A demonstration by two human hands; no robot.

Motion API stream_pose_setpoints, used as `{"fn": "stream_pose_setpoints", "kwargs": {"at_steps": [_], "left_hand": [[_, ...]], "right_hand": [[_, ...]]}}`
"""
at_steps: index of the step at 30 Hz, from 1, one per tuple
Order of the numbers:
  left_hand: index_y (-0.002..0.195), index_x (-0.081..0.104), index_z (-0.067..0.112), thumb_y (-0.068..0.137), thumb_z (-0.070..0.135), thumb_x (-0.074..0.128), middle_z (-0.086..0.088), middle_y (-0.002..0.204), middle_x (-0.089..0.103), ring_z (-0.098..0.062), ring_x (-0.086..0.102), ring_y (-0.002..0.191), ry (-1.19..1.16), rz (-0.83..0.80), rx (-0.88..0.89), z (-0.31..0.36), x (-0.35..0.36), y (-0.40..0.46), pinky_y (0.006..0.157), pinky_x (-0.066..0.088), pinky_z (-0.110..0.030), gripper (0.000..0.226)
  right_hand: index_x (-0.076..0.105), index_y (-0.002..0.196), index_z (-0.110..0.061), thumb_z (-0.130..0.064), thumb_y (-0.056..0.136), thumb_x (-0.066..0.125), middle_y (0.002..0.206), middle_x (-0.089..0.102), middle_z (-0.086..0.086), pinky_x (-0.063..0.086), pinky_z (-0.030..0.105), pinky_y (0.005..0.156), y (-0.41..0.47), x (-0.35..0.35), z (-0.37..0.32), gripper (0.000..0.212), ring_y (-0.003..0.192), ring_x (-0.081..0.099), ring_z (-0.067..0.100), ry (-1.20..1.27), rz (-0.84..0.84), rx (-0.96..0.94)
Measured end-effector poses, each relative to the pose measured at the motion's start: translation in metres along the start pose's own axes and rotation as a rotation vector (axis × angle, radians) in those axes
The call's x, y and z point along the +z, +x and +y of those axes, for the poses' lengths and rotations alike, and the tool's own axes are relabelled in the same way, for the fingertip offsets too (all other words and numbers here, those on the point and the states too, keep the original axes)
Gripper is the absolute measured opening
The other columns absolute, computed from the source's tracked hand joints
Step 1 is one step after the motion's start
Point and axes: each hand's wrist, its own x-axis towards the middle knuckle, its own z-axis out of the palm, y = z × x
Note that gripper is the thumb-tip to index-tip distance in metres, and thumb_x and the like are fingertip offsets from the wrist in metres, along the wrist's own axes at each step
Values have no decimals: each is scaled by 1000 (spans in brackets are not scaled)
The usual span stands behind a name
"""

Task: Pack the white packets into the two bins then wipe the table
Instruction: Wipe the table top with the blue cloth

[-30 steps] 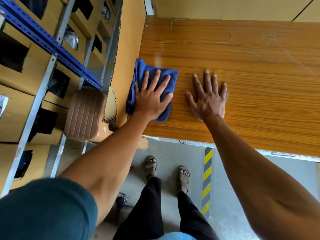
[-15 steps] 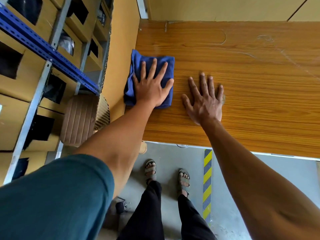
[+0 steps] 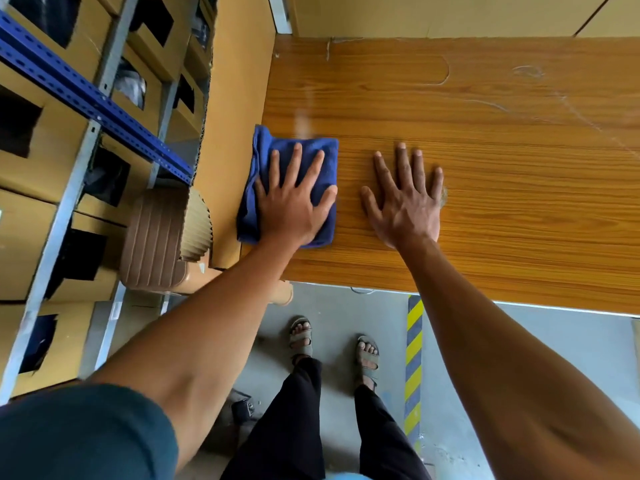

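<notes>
My left hand (image 3: 294, 206) presses the blue cloth (image 3: 263, 161) flat at the worktop's (image 3: 519, 220) left edge — it could slide off; right hand (image 3: 405, 199) splayed, holding nothing.

A folded blue cloth (image 3: 294, 161) lies flat at the wooden table's (image 3: 502, 202) left edge.

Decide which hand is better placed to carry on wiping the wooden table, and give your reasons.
Left. The left hand already lies flat, fingers spread, on the folded blue cloth at the wooden table's left edge. The right hand rests flat on bare wood beside it, holding nothing.
</notes>
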Motion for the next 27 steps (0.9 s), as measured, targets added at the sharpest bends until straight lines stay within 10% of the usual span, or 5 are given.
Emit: {"fn": "stream_pose_setpoints", "kwargs": {"at_steps": [27], "left_hand": [[167,10,48,101,78,18,7,178,3,-33,-1,163,-9,-41,1,13,-2,30,125,10,-71,73]], "right_hand": [[4,168,-41,-73,104,15,178,-3,-1,2,60,129,0,-1,4,72,163,-4,27,15,12,5]]}}
